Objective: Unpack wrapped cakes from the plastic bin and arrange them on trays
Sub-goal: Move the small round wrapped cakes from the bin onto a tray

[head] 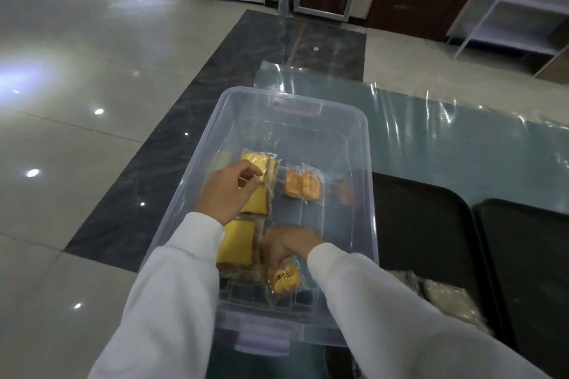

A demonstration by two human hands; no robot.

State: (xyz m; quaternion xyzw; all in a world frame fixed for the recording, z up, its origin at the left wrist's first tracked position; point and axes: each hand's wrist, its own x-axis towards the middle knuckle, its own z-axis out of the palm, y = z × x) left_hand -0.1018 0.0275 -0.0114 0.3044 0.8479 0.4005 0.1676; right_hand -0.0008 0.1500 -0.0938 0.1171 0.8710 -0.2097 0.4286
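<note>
Clear plastic bin (363,144) sits mid-frame on a glass-topped table (462,138), two dark trays to its 3 o'clock: near tray (425,224) touching the bin's side, far tray (529,255) just beside that one. Pale wrapped cakes (446,295) lie on the near tray at its 6 o'clock end, partly behind the right sleeve

Inside the bin: left hand (224,191) at the 9 o'clock side, fingers curled, thumb and forefinger pinching the wrapper of the top yellow slice (257,163). Second yellow slice (257,201) just below it, mostly under the hand; third yellow slice (238,244) at 7 o'clock, touching the left sleeve (172,286). Orange twin-pack (303,183) lies near bin centre, apart from both hands; a blurred brownish pack (345,191) at its 3 o'clock against the bin wall, cannot tell what kind

Right hand (286,244) at the 6 o'clock end of the bin, fingers bent down around a round yellow-printed pack (284,278), gripping its top edge; the pack hangs or rests just at the bin floor, cannot tell which. Right sleeve (385,301) crosses the bin's rim

Shiny tiled floor (77,71) at 9 to 12 o'clock, white shelf frame (505,3) at 1 o'clock
</note>
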